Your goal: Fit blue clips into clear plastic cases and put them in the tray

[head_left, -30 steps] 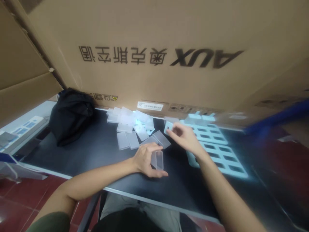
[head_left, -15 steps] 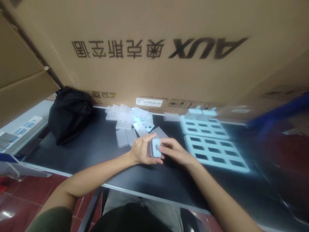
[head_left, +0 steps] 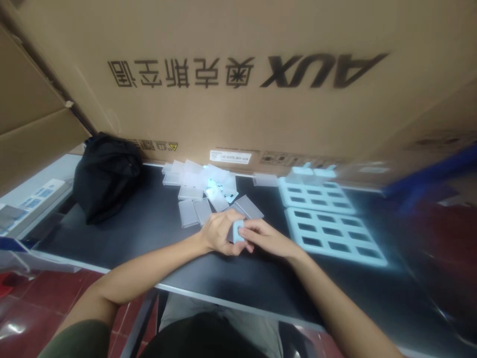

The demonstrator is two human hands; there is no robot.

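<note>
Both hands meet over the middle of the black table (head_left: 156, 233). My left hand (head_left: 219, 232) is curled round a small clear plastic case (head_left: 231, 235), mostly hidden by its fingers. My right hand (head_left: 265, 237) pinches a small pale blue part (head_left: 238, 230) and holds it against the open end of that case. A loose pile of clear plastic cases (head_left: 203, 188) lies just behind the hands.
Two pale blue trays with rectangular pockets (head_left: 328, 227) lie to the right. A black bag (head_left: 106, 175) sits at the table's left end. A large cardboard box (head_left: 246, 79) printed "AUX" stands along the back edge. Red floor tiles show below.
My right hand came back from the trays with a pale blue part and brought it to the case in my left hand. The part now sits deeper between the fingers.
</note>
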